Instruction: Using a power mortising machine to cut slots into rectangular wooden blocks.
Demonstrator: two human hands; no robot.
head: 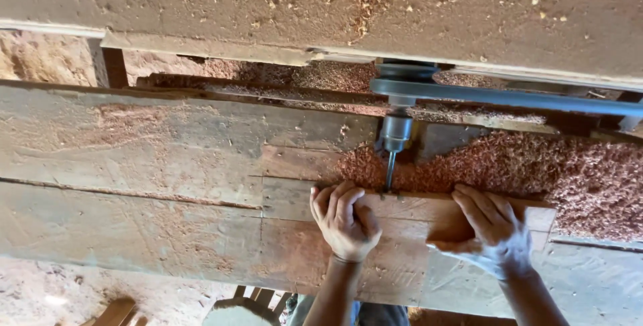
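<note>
Both hands down on the wooden workpiece [429, 215], a flat reddish board lying across the bench [134, 192] near its right end, long edge facing the machine. Left hand [343, 219] sits on the board's left part, fingers curled together & hooked over the far edge, thumb tucked alongside, thin band at the wrist. Right hand [492, 229] on the right part, fingers together & stretched toward the far edge, palm pressing flat, thumb out along the near side. Neither hand clamps round it fully — more a press-and-hold grip.

Drill bit [389, 172] points at the board's far edge, tip right at the wood just beside the left hand's fingertips, between the two hands. Behind it the grey chuck [396, 132], & a belt [509, 96] running off to the right edge of view. Heap of reddish sawdust [536, 172] piled on the bench beyond the board, thickest toward the right, touching the far edge. Upper plank [321, 5] at the back, dusted w/ pale shavings.
</note>
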